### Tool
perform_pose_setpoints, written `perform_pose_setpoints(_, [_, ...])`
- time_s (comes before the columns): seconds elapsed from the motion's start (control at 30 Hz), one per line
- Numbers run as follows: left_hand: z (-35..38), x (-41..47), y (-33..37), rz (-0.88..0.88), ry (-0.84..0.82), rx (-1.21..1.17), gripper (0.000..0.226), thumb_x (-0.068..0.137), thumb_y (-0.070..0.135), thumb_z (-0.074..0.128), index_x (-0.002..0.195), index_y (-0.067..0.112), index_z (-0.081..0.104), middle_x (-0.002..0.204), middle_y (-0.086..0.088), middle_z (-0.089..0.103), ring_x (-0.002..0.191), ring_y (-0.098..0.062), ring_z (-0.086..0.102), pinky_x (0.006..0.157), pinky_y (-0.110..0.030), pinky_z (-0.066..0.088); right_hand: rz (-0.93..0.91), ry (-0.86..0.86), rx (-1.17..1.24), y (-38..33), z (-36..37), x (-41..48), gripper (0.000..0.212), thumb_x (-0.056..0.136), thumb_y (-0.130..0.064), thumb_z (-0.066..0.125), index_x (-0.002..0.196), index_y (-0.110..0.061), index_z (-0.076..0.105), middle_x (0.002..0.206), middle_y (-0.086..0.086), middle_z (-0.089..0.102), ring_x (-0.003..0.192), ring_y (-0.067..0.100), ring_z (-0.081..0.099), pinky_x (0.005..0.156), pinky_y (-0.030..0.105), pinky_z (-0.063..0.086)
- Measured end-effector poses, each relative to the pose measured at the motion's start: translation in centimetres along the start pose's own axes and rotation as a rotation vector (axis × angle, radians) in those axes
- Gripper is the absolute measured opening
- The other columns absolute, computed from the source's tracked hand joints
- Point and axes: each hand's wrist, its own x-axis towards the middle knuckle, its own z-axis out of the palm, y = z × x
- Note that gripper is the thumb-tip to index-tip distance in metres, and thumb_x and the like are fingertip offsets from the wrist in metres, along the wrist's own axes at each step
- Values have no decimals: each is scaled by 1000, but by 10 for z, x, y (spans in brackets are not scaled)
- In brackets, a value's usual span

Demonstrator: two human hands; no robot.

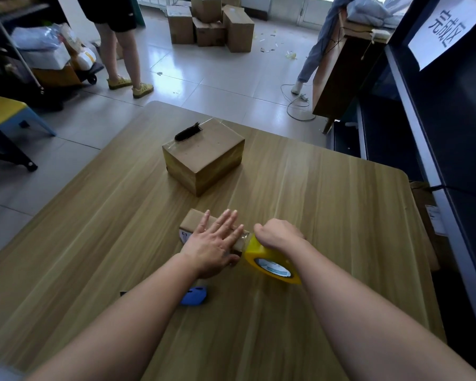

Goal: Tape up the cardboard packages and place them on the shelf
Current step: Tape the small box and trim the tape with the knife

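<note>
Small package (191, 222) is pressed to the table (327, 193) by the flat left hand (212, 246); tape roll (271, 265) is gripped by the right hand (279, 235) at its end. Larger box (204, 158) appears taped; neither is shelved

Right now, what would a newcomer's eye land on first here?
The yellow tape roll, gripped by the right hand at the near middle of the wooden table, set against a small cardboard package that the left hand presses with straight fingers. Farther back sits a larger taped box with a black object on top.
</note>
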Motion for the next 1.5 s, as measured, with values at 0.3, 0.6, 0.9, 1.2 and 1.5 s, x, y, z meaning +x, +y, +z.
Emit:
perform_pose_setpoints(0.3, [-5,-17,-5,-85,187,-37,64,94,51,46,148,18,34,154,-3,34,142,-21,30,113,-37,28,-59,-222,262,-21,-13,-18,31,100,-30,40,114,-8,57,112,12,52,96,25,48,80,28,35])
perform_pose_setpoints(0.6, [1,-28,-25,-239,153,-68,57,100,21,35,154,19,16,162,0,9,149,-17,4,121,-43,1,-88,-280,364,-49,3,-20,60,101,-43,46,144,-1,43,144,17,48,131,33,47,102,38,39])
perform_pose_setpoints(0.9, [12,-29,-39,-250,169,-75,60,99,21,41,153,22,15,161,3,9,149,-14,3,122,-42,1,-41,-332,365,-57,14,-19,66,103,-49,39,149,-2,33,153,19,36,139,37,37,109,44,35])
perform_pose_setpoints(1.2, [12,-21,-56,-275,256,-276,59,94,15,54,149,22,32,160,1,20,148,-16,12,121,-35,10,39,-394,671,-66,24,-8,65,100,-49,45,145,-3,40,139,20,52,126,38,52,105,50,43])
perform_pose_setpoints(1.5, [8,-33,-23,-961,388,-1201,34,90,38,58,113,18,44,108,-8,59,85,-19,60,67,-32,50,56,-411,677,-75,27,-8,65,101,-49,44,145,-2,39,135,22,55,122,40,55,104,54,43])
